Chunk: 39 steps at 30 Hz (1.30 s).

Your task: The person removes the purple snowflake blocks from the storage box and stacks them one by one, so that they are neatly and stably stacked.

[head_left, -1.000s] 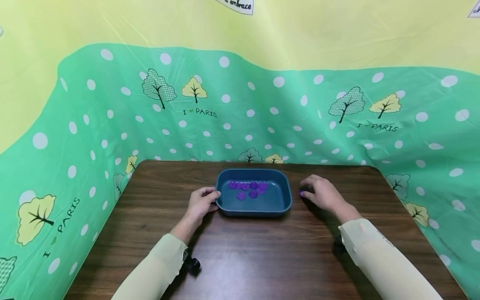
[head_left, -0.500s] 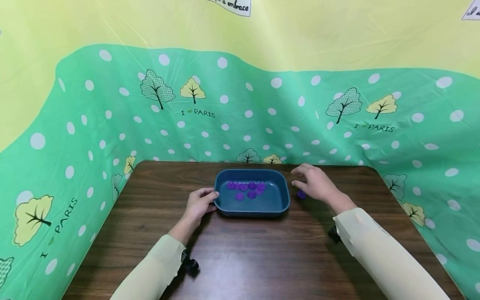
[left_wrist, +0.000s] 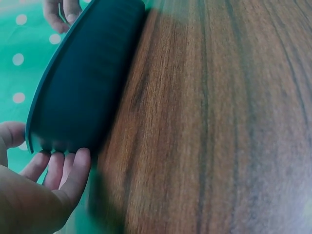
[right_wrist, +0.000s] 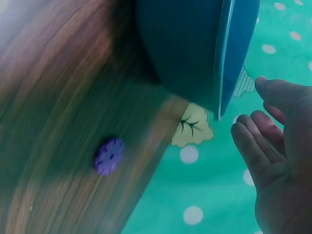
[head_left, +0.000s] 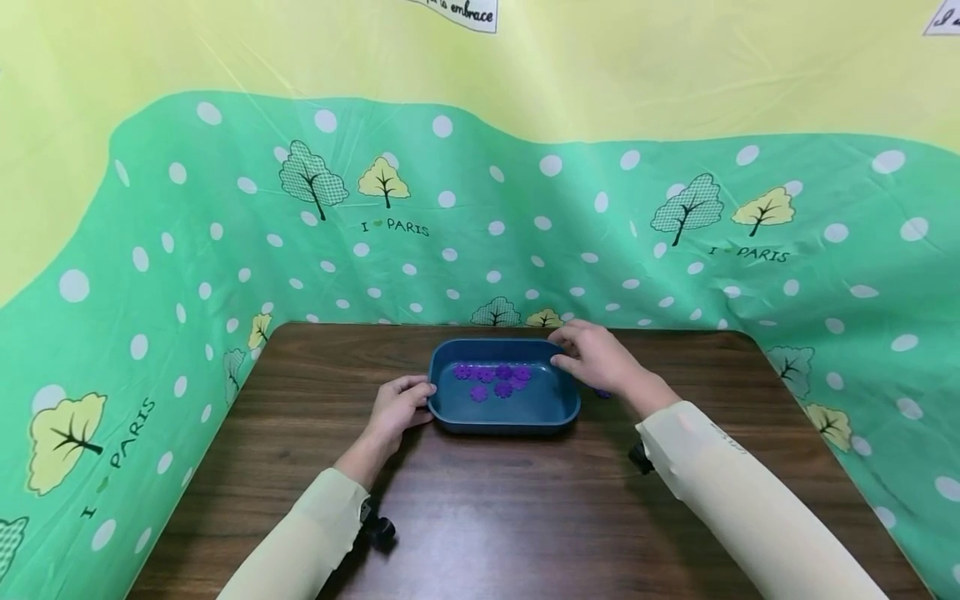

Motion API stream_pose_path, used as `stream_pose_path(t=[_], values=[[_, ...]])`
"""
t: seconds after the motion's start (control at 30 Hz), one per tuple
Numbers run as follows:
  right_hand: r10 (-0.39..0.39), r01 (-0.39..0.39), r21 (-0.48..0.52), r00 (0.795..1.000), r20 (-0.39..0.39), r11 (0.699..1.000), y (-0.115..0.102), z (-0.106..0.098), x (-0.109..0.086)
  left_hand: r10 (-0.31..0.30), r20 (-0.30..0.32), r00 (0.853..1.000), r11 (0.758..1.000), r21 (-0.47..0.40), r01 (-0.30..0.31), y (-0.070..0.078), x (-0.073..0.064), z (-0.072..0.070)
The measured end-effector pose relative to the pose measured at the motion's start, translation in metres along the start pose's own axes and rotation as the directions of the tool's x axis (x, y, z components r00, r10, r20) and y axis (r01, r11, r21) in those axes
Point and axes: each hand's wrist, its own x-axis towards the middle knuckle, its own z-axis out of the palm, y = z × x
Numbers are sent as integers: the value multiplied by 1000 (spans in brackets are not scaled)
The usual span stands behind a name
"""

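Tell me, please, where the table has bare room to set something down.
A broad patch of table lies in front of the blue tray, between both sleeves; more lies left of the left hand and right of the right hand. It is crowded by the tray's right end, where that hand and a loose purple piece are.

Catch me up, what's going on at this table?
A person's left hand grips the left end of a blue tray on a wooden table. Several purple flower-shaped pieces lie inside it. The right hand, relaxed and with nothing visible in it, is at the tray's far right corner. One loose purple piece lies on the table, just right of the tray.
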Motion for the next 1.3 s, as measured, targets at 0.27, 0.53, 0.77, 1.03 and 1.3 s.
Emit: stream_pose_path(t=[0.27, 0.53, 0.77, 1.03, 1.3], values=[[15, -15, 6, 999, 49, 1000, -9, 17, 10, -8, 5, 1000, 1000, -6, 8, 0, 0, 0], [22, -19, -27, 992, 122, 999, -14, 35, 19, 8, 27, 1000, 1000, 10, -8, 2, 0, 0], [66, -54, -76, 986, 153, 996, -21, 48, 25, -1, 30, 1000, 1000, 4, 1, -1, 1, -2], [110, -78, -165, 974, 196, 983, -24, 59, 29, -3, 48, 999, 1000, -9, 3, 0, 0, -2], [133, -91, -193, 968, 214, 977, -24, 64, 33, 7, 63, 998, 1000, -10, -6, 0, 0, -3]])
